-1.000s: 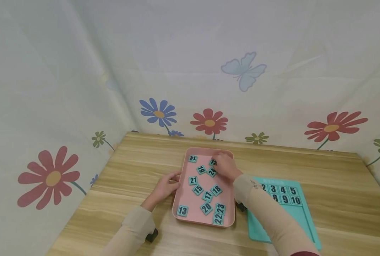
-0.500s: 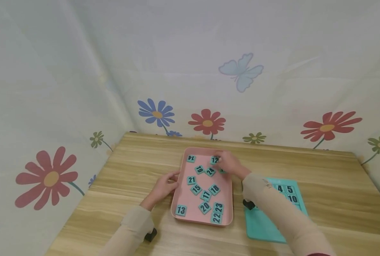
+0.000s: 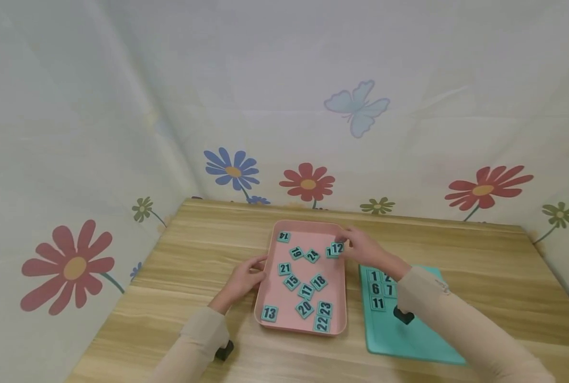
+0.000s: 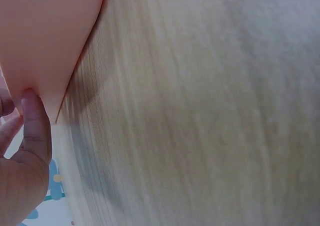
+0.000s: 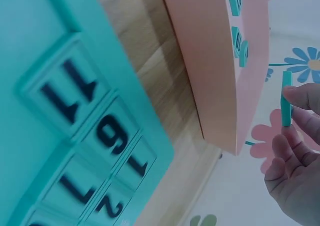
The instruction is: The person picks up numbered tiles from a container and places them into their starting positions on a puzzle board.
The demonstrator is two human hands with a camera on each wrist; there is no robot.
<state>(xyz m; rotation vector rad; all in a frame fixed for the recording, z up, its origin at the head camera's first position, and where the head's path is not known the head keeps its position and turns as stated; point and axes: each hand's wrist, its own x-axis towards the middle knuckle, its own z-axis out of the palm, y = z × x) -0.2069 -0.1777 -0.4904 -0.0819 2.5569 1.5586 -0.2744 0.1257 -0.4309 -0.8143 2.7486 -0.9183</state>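
In the head view my right hand [image 3: 363,247] pinches the teal number tile 12 [image 3: 337,249] above the right side of the pink tray [image 3: 282,297]. The right wrist view shows that tile [image 5: 286,99] edge-on between thumb and finger, clear of the tray. My left hand [image 3: 241,279] grips the tray's left wall, its thumb [image 4: 34,121] against the outside and other fingers over the rim. Loose number tiles lie scattered in the tray, such as 14 [image 3: 283,236], 13 [image 3: 269,313] and 18 [image 3: 319,282]. Tile 12 partly covers another tile behind it.
Right of the tray lies a teal number board [image 3: 394,335]; tiles 1, 2, 6, 7 and 11 [image 3: 377,303] show in its slots. My right forearm covers part of it. The wooden table [image 3: 208,229] backs onto a flower-printed curtain [image 3: 308,106].
My right hand has taken up tile 12 from the tray's far right part and moved it rightward. More of the board's left side shows now. My left hand stays at the tray.
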